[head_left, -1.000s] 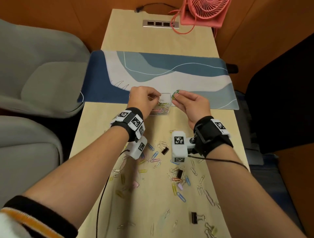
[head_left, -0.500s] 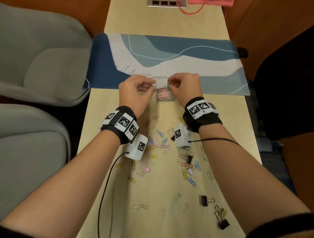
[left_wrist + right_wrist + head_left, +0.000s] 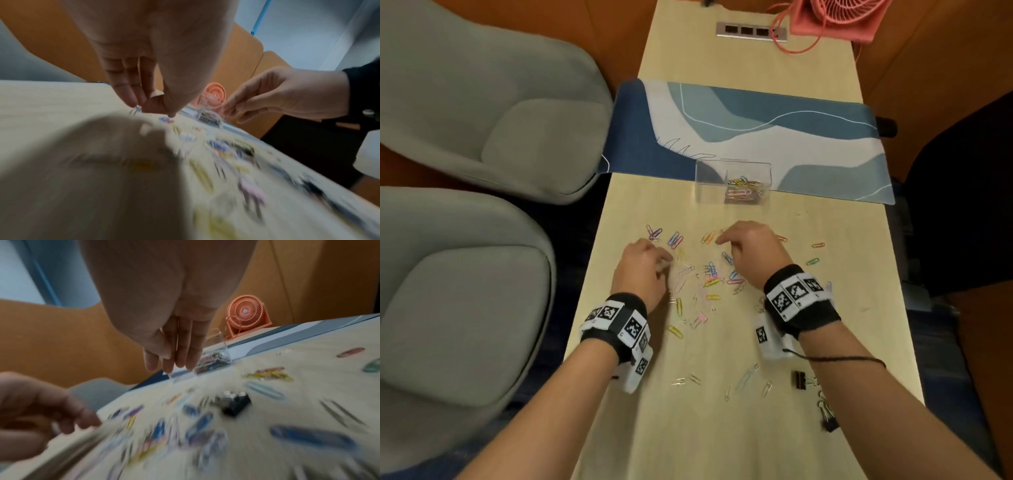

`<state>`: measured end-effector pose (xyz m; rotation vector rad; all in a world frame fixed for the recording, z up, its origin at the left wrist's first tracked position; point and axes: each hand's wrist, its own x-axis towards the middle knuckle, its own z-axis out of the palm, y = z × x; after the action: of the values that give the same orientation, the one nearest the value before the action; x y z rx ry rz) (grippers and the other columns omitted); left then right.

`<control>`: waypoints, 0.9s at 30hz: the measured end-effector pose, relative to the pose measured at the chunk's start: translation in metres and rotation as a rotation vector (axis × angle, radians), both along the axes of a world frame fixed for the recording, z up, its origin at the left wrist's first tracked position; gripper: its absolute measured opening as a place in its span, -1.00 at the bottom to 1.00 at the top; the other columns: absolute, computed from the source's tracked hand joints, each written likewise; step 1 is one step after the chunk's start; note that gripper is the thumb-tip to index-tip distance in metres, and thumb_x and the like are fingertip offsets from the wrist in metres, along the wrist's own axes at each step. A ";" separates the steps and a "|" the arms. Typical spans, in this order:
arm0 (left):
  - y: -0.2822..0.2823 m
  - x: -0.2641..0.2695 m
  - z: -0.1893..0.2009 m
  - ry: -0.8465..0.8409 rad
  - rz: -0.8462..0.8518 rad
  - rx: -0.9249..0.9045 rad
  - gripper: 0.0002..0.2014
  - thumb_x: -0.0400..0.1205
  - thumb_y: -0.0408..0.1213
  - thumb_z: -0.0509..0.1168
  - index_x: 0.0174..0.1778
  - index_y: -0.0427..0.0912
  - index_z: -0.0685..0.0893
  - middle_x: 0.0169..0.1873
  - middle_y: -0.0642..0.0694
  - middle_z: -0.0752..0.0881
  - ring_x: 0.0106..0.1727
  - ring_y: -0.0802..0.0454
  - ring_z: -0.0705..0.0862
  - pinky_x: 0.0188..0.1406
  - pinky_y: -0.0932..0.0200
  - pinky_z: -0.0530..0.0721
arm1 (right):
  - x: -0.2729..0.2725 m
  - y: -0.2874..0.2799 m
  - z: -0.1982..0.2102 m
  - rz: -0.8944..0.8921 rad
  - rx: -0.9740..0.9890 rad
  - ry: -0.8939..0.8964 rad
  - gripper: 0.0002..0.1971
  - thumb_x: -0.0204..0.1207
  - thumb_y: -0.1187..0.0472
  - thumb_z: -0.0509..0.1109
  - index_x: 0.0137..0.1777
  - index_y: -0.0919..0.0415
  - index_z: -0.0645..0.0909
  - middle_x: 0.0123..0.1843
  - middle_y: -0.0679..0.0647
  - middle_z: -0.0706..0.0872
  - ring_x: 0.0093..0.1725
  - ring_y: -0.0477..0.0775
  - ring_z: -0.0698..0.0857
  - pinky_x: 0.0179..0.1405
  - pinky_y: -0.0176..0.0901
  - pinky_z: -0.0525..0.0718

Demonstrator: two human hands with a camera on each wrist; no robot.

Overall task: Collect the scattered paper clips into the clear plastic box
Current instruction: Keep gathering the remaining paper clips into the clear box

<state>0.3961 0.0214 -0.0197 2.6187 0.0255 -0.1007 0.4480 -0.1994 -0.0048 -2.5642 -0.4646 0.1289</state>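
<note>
Head view: the clear plastic box (image 3: 732, 183), part filled, sits beyond coloured wire paper clips (image 3: 710, 274) scattered on the pale wooden table (image 3: 842, 325). Black binder clips (image 3: 799, 379) lie mixed in nearer the person.

Left wrist: the left hand (image 3: 144, 78) pinches downward, contents unclear.

Right wrist: the right hand (image 3: 172, 337) hangs loose, empty. I judge another pickup comes next.

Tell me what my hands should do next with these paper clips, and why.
Probably close the left hand and the right hand on the nearest paper clips and lift them. Both hands sit low over the scattered pile on the table and seem to carry nothing, while the clear box, just beyond them at the mat's edge, holds only a small heap.
</note>
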 end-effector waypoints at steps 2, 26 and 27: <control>0.000 -0.027 -0.004 0.071 -0.019 0.037 -0.56 0.47 -0.54 0.32 0.23 -0.07 0.69 0.11 -0.12 0.57 0.18 -0.10 0.51 0.13 -0.07 0.67 | -0.027 0.007 -0.009 0.097 -0.060 0.031 -0.59 0.42 0.53 0.27 0.07 0.12 0.78 0.03 0.06 0.76 0.08 0.10 0.66 0.08 0.08 0.68; -0.017 -0.192 -0.025 0.013 -0.306 -0.127 -0.55 0.53 -0.47 0.26 0.35 -0.17 0.65 0.35 -0.21 0.55 0.38 -0.13 0.51 0.48 0.11 0.46 | -0.157 -0.033 -0.013 0.020 -0.166 0.105 -0.66 0.51 0.47 0.27 0.13 0.15 0.75 0.07 0.05 0.69 0.08 0.08 0.65 0.02 -0.04 0.72; -0.018 -0.194 -0.023 0.018 -0.289 -0.158 -0.53 0.52 -0.47 0.24 0.37 -0.15 0.64 0.36 -0.18 0.53 0.39 -0.09 0.50 0.50 0.17 0.40 | -0.158 -0.034 -0.014 -0.019 -0.153 0.090 -0.66 0.52 0.46 0.28 0.16 0.15 0.74 0.11 0.07 0.68 0.10 0.09 0.64 0.01 -0.04 0.72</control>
<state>0.2019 0.0035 -0.0427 2.4473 -0.3415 -0.2183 0.2903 -0.2338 -0.0186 -2.6979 -0.4106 0.2821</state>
